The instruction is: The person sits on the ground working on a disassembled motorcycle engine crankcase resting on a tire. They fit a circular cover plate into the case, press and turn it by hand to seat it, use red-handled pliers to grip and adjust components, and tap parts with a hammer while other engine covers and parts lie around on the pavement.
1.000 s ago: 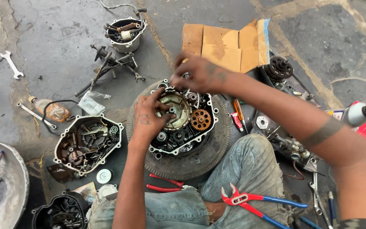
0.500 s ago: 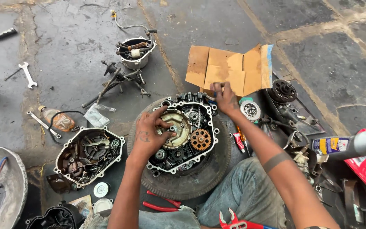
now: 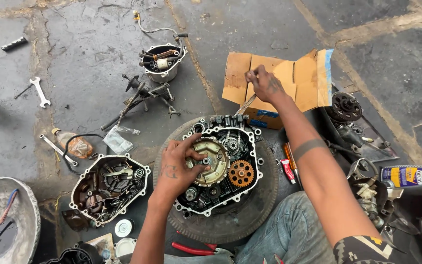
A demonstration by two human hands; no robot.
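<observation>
An open engine case [image 3: 223,166] lies on a round worn tyre [image 3: 264,195] on the floor between my knees. My left hand [image 3: 179,168] rests on its round brass-coloured clutch drum [image 3: 216,159], fingers curled around the rim. Beside the drum sits an orange toothed gear [image 3: 241,173]. My right hand [image 3: 264,84] is stretched out beyond the case, over a flattened cardboard box [image 3: 301,80], pinching the top of a thin chain [image 3: 244,105] that runs down into the engine case.
A removed engine cover [image 3: 108,188] lies left of the tyre. A spanner [image 3: 40,91], a small bottle [image 3: 74,144], a metal cup of parts [image 3: 162,61] and shaft parts [image 3: 142,98] lie farther out. Red pliers [image 3: 191,248], a metal basin [image 3: 6,220] and a spray can [image 3: 409,176] are near.
My right hand has moved away from the case to over the cardboard, drawing the chain out taut. My left hand has stayed on the clutch drum. The view has tilted toward the far side.
</observation>
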